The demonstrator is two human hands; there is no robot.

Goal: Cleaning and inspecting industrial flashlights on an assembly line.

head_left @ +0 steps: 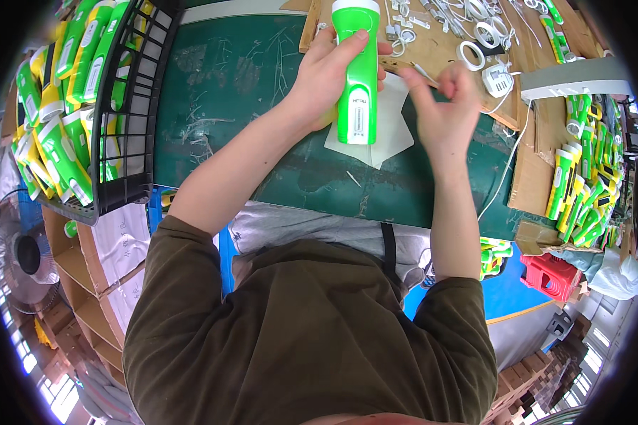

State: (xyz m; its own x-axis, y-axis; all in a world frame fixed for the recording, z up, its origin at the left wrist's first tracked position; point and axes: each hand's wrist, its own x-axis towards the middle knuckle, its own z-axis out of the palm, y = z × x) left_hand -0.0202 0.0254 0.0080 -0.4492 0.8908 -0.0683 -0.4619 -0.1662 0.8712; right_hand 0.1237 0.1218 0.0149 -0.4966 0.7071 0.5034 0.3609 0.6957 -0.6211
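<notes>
My left hand (pixel 324 79) is wrapped round a green flashlight (pixel 359 78) with a white rim at its far end. The flashlight is held over the bench, its handle toward me, and a label shows on it. A sheet of white paper (pixel 392 138) lies beneath, partly covered by the flashlight. To the right, my right hand (pixel 446 113) is raised off the bench with its thumb stretched out and its fingers curled apart from the thumb. No object shows in it. Behind it runs a thin white cable, and a white plug adapter (pixel 497 80) lies just beyond.
A black crate (pixel 125 170) of green and yellow flashlights stands at the left. White cables and rings (pixel 471 55) lie on brown cardboard at the back right. More flashlights (pixel 581 191) are heaped at the far right, near a red plastic stool (pixel 548 276). A grey bar (pixel 578 78) juts in.
</notes>
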